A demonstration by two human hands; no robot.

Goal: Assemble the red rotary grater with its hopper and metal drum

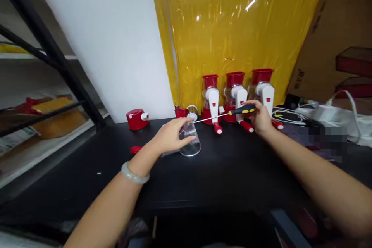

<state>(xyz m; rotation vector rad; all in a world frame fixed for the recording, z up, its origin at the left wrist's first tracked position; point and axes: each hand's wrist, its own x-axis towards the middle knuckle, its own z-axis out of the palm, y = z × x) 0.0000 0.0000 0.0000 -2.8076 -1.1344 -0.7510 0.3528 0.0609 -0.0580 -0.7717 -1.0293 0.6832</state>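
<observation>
My left hand [176, 133] grips a clear plastic housing [192, 145] with a flared round end, low over the black table. In my right hand [258, 118] is a screwdriver [241, 110] with a black and yellow handle, its shaft pointing left. The screwdriver's tip meets or lies close to the top of the clear housing; exact contact cannot be made out. Behind the left hand are a red hopper [180, 112] and a metal-rimmed drum [192, 111]. A red base [138, 119] with a white knob sits to the left. A red handle end [135, 150] shows beside my left wrist.
Several assembled red and white rotary graters [211, 102] stand along the yellow plastic curtain [232, 27]. White cables and a power strip [324, 112] lie at the right, before a cardboard box [328, 35]. A black-framed shelf [52, 58] and a white panel [113, 46] rise at the left.
</observation>
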